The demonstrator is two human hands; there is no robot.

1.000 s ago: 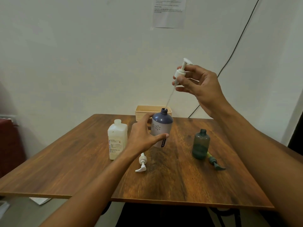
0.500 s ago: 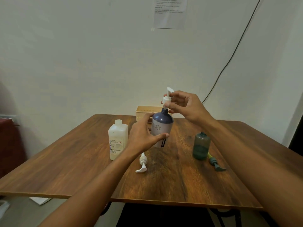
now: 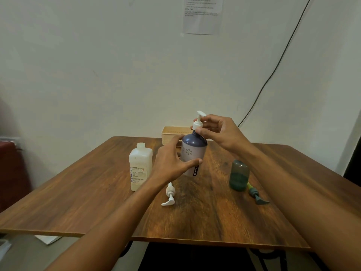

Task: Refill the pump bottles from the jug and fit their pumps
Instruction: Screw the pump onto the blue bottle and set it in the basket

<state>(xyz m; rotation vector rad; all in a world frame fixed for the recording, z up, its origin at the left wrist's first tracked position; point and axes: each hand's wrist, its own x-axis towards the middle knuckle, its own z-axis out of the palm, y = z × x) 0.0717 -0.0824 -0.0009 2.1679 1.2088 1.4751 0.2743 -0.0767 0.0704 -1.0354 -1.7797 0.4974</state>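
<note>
My left hand [image 3: 172, 163] grips a purple-blue pump bottle [image 3: 192, 153] by its body, upright at the table's middle. My right hand [image 3: 218, 132] pinches the collar of a white pump [image 3: 198, 122] that sits on the bottle's neck, its tube hidden inside. A white jug [image 3: 140, 166] with a printed label stands to the left, uncapped. A teal bottle [image 3: 239, 176] stands to the right without a pump; its teal pump [image 3: 256, 195] lies on the table beside it. A second white pump [image 3: 169, 194] lies in front of the purple bottle.
A beige plastic basket [image 3: 172, 133] stands at the back edge of the wooden table [image 3: 195, 218] against the wall. A black cable [image 3: 273, 75] runs down the wall at the right. A paper sheet [image 3: 203, 15] is taped high on the wall.
My right hand brought the white pump down from high above, fed its tube into the purple bottle, and now holds its collar on the neck. My left hand kept the bottle still.
</note>
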